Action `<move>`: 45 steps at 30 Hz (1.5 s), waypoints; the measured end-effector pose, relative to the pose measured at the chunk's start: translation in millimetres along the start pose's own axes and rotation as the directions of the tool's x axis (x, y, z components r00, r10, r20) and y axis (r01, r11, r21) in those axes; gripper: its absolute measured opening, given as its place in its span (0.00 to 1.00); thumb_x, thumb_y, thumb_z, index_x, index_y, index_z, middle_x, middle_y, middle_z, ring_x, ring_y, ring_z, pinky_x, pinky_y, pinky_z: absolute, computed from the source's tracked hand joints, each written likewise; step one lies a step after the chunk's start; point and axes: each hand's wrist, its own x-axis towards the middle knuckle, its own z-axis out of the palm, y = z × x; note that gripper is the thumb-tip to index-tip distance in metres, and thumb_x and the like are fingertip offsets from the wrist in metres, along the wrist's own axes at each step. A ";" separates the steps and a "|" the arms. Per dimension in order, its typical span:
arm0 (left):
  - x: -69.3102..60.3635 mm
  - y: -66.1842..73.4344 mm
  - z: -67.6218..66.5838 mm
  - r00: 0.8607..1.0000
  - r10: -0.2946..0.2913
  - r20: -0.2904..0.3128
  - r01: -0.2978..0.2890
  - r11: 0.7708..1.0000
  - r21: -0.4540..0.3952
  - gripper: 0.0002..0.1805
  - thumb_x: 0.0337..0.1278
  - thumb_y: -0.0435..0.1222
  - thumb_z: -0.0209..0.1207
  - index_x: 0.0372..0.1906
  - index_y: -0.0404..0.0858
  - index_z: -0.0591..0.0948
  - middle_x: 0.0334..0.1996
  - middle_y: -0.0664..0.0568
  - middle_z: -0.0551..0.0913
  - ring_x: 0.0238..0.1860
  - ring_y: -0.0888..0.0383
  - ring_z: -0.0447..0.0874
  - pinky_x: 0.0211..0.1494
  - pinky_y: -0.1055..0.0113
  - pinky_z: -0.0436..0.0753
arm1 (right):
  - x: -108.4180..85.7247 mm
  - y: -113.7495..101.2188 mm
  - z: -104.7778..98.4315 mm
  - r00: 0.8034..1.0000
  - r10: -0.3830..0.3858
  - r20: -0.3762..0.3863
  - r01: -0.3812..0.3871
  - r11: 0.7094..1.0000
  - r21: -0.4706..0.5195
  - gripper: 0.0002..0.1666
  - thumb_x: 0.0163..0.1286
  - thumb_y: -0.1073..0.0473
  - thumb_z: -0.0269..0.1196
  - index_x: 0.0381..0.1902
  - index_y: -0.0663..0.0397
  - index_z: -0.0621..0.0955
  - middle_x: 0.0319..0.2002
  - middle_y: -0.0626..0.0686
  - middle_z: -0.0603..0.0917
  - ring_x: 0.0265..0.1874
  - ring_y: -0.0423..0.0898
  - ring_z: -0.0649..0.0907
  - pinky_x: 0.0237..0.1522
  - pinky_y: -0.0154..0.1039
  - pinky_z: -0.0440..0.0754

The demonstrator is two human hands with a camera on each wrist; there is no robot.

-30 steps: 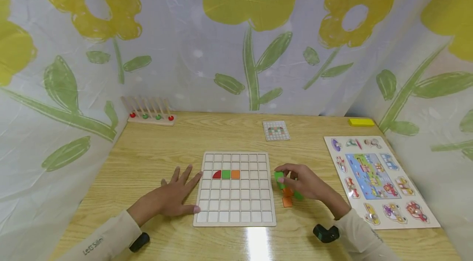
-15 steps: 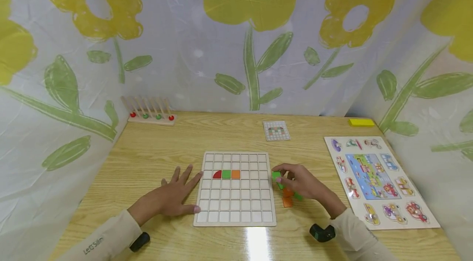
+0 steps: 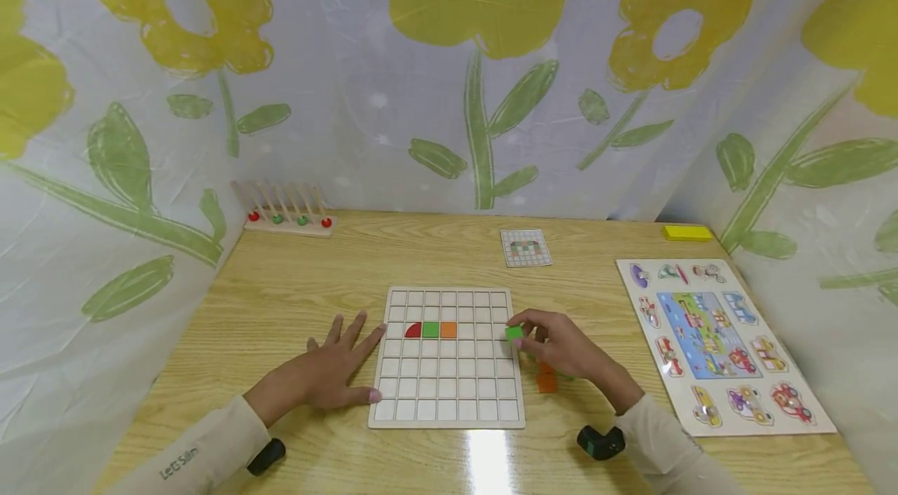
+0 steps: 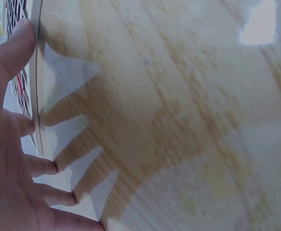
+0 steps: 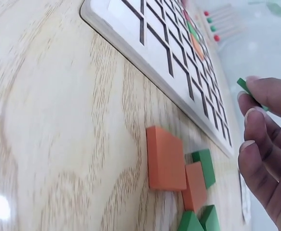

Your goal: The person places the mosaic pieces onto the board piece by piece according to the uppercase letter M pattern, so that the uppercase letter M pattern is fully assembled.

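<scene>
My right hand (image 3: 561, 343) pinches a green square tile (image 3: 514, 333) between thumb and fingers, over the right edge of the white grid board (image 3: 428, 417). In the right wrist view the tile (image 5: 244, 85) appears edge-on, lifted clear of the table. Set in the board's cells are a red quarter-circle tile (image 3: 414, 330), a green square tile (image 3: 431, 330) and an orange square tile (image 3: 448, 330), side by side in one row. With fingers spread, my left hand (image 3: 333, 370) rests on the table, thumb and index fingertip touching the board's left edge.
Loose orange tiles (image 5: 167, 159) and green tiles (image 5: 205, 168) lie beside the board, under my right hand. A patterned card (image 3: 526, 248) is behind the board. Farther out are a picture puzzle board (image 3: 631, 277), a yellow block (image 3: 686, 233) and a bead rack (image 3: 291, 228).
My right hand has moved left with the green square tile, from above the loose tiles to the board's right edge. The left hand stays in place.
</scene>
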 end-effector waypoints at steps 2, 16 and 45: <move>-0.1 0.2 -0.3 1.000 -0.001 0.001 0.001 1.000 0.000 0.58 0.57 0.72 0.54 0.82 0.44 0.48 0.79 0.31 0.43 0.75 0.20 0.40 0.55 0.15 0.57 | 1.6 -1.3 1.8 1.000 -0.009 -0.006 0.009 1.000 0.003 0.16 0.72 0.62 0.64 0.56 0.56 0.81 0.36 0.51 0.81 0.19 0.36 0.75 0.22 0.33 0.77; -0.4 0.5 -0.7 1.000 -0.003 0.006 0.003 1.000 -0.005 0.57 0.57 0.71 0.54 0.82 0.44 0.48 0.79 0.31 0.42 0.75 0.20 0.39 0.56 0.15 0.56 | 11.0 -7.2 14.1 1.000 0.002 -0.019 -0.002 1.000 -0.021 0.15 0.71 0.62 0.64 0.55 0.54 0.83 0.36 0.49 0.81 0.21 0.36 0.73 0.23 0.30 0.72; 0.1 1.3 -2.0 1.000 -0.005 0.013 0.005 1.000 -0.003 0.57 0.57 0.71 0.54 0.82 0.44 0.49 0.79 0.31 0.43 0.75 0.20 0.40 0.56 0.15 0.56 | 41.2 -14.3 31.4 0.998 0.066 0.008 -0.065 0.998 -0.020 0.17 0.72 0.62 0.64 0.57 0.57 0.83 0.36 0.49 0.83 0.21 0.37 0.73 0.25 0.30 0.74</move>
